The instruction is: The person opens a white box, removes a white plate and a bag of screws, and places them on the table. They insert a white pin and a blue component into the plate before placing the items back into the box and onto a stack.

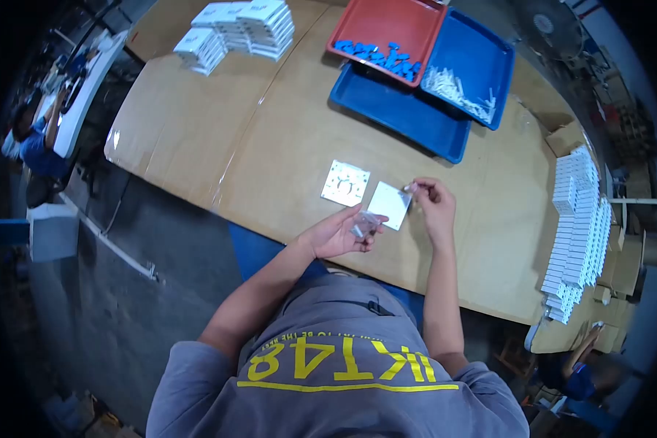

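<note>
My left hand point(336, 235) is closed on a small clear plastic bag point(365, 224), which has a small pale piece in it. To its right, my right hand point(436, 209) pinches a small whitish piece point(412, 187); its exact kind is too small to tell. Between the hands lies a plain white square card or box point(389, 205), partly behind the fingers of my left hand. Just left of that one, a second white square point(345, 182) shows a dark printed or cut pattern on its face.
A red tray point(387, 22) with blue parts and a blue tray point(482, 44) with white sticks overlap a lower blue tray point(401, 120). White boxes are stacked far left point(266, 29) and along the right edge point(580, 226). Other people are at both sides.
</note>
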